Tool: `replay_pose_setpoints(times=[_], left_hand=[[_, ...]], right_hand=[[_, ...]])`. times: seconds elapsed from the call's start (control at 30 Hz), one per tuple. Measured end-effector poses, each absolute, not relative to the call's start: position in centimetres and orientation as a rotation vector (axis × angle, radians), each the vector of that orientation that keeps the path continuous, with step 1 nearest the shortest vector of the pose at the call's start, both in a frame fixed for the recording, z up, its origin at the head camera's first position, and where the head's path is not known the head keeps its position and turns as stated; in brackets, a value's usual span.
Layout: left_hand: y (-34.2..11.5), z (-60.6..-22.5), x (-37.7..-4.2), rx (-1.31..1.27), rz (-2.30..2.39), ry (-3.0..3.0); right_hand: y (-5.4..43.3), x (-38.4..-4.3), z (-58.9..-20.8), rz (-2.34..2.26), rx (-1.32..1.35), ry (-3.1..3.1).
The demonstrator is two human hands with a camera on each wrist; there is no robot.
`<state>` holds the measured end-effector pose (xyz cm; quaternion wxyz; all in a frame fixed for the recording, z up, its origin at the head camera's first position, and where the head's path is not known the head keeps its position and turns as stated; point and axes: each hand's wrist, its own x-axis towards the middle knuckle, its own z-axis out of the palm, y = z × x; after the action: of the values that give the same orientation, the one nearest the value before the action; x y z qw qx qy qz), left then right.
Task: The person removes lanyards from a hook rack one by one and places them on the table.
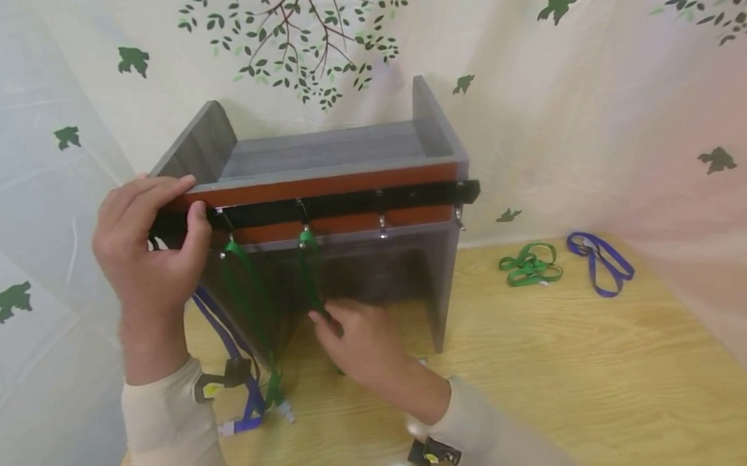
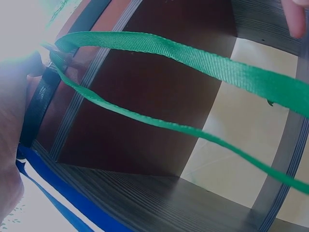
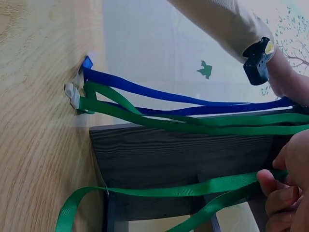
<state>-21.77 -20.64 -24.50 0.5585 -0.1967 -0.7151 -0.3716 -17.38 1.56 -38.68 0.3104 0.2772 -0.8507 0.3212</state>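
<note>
A grey wooden shelf carries a black hook rail across its reddish-brown front strip. My left hand holds the shelf's upper left corner, fingers over the top edge and thumb against the rail. From one of the metal hooks hangs a green lanyard, whose strap my right hand pinches below the hook. A second green lanyard hangs on the hook beside the left thumb. Further left a blue lanyard hangs down, its upper end hidden by the left hand. The right wrist view shows the pinched green strap in two strands.
Two hooks toward the rail's right end, one of them a silver hook, bear no lanyard. On the wooden table to the right lie a loose green lanyard and a blue lanyard. A leaf-patterned curtain stands behind.
</note>
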Motion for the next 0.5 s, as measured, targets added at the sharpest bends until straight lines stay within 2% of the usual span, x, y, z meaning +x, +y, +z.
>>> replay_pose_setpoints(times=[0.5], left_hand=[[-20.7, -24.5, -21.7, -0.458, -0.865, -1.699]], right_hand=[[2.8, -17.0, -37.1, 1.081, 0.804, -2.074]])
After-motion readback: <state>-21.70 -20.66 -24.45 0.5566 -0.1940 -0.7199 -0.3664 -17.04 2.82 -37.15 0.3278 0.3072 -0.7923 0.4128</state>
